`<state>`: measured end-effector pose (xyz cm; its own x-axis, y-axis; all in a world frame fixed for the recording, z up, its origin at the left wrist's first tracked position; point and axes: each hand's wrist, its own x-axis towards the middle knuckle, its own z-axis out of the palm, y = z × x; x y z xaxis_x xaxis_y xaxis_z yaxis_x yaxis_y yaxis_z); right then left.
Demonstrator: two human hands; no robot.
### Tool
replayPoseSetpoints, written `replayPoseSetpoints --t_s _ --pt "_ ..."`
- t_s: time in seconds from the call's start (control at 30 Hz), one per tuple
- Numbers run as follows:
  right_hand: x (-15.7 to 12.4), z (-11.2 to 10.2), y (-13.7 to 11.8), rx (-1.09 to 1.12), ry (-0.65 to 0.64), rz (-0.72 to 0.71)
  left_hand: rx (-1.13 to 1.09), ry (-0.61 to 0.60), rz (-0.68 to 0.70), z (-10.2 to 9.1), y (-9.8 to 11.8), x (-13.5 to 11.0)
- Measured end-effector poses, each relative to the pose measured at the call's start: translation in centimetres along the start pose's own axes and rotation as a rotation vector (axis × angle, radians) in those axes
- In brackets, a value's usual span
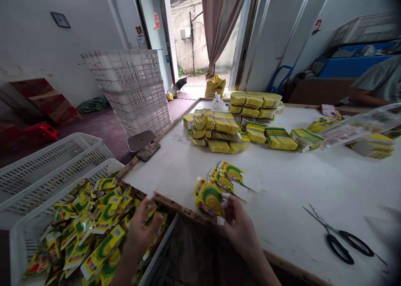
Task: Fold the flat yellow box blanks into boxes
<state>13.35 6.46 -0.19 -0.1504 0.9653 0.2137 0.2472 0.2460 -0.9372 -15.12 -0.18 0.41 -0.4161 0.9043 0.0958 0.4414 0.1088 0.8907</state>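
Note:
My right hand, with white coverings on its fingertips, pinches the right edge of a flat yellow-and-green printed carton at the table's near edge. Just beyond it, two or three similar flat cartons overlap on the white tabletop. My left hand hovers over the crate side with its fingers apart and nothing visible in them; it is slightly blurred. Below and left of it, a white plastic crate is heaped with folded yellow-and-green boxes.
Bundled stacks of cartons stand farther back on the table. Black-handled scissors lie open at right. A phone rests at the left edge. Tall stacked crates stand beyond; a person's arm shows at far right.

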Motion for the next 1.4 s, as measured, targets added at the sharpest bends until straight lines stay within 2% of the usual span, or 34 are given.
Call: replayPoseSetpoints --t_s 0.07,0.1,0.13,0.17,0.23,0.3,0.4,0.5,0.57,0.67,0.8,0.93,1.07,1.13,1.23,1.33,1.4 --pt "-0.9 0.7 -1.9 0.14 -0.103 0.021 -0.247 -0.127 0.13 5.2 2.5 -2.0" --pt "-1.4 1.2 -2.7 0.203 -0.147 0.022 -0.383 -0.176 0.148 7.4 3.8 -2.8" --pt "-2.0 1.6 -3.3 0.258 -0.178 0.017 -0.714 -0.213 0.109 9.3 5.1 -3.5" --pt "-2.5 1.9 -3.7 0.308 -0.19 0.018 -0.951 -0.226 0.041 10.7 6.4 -3.9" --pt "-3.3 2.4 -4.1 0.4 -0.176 0.047 -1.354 -0.16 -0.141 12.3 8.8 -4.2" --pt "-3.9 2.6 -4.0 0.51 -0.164 0.118 -1.495 -0.061 -0.286 12.7 10.5 -3.9" --pt "-4.2 2.7 -3.9 0.648 -0.231 0.207 -1.444 0.041 -0.349 12.4 11.2 -3.2" --pt "-4.1 2.9 -3.8 0.56 -0.313 0.254 -1.367 0.126 -0.342 12.3 10.4 -3.2" --pt "-4.0 2.9 -3.7 0.507 -0.343 0.272 -1.335 0.112 -0.363 12.5 10.0 -3.9" --pt "-3.6 2.2 -3.3 0.549 -0.299 0.256 -1.33 0.015 -0.415 12.8 10.2 -5.1" --pt "-3.2 0.3 -2.6 0.539 -0.22 0.22 -1.258 -0.07 -0.406 13.0 10.4 -5.6" --pt "-3.0 -0.3 -2.2 0.629 -0.172 0.245 -1.13 -0.03 -0.527 13.3 9.2 -5.5" --pt "-3.0 -0.5 -2.6 0.512 -0.137 0.207 -1.107 0.016 -0.55 12.7 8.3 -5.3" --pt "-2.9 -1.3 -3.0 0.363 -0.161 0.13 -1.109 -0.005 -0.507 11.6 8.0 -5.0" --pt "-2.6 -3.2 -3.6 0.049 -0.277 -0.042 -0.963 -0.103 -0.296 9.0 7.4 -4.1" --pt "-2.5 -4.5 -4.3 -0.273 -0.362 -0.224 -0.638 -0.28 -0.058 6.7 6.8 -3.3" --pt "-2.6 -4.7 -5.0 -0.47 -0.378 -0.354 -0.414 -0.459 0.008 6.0 7.0 -3.1"
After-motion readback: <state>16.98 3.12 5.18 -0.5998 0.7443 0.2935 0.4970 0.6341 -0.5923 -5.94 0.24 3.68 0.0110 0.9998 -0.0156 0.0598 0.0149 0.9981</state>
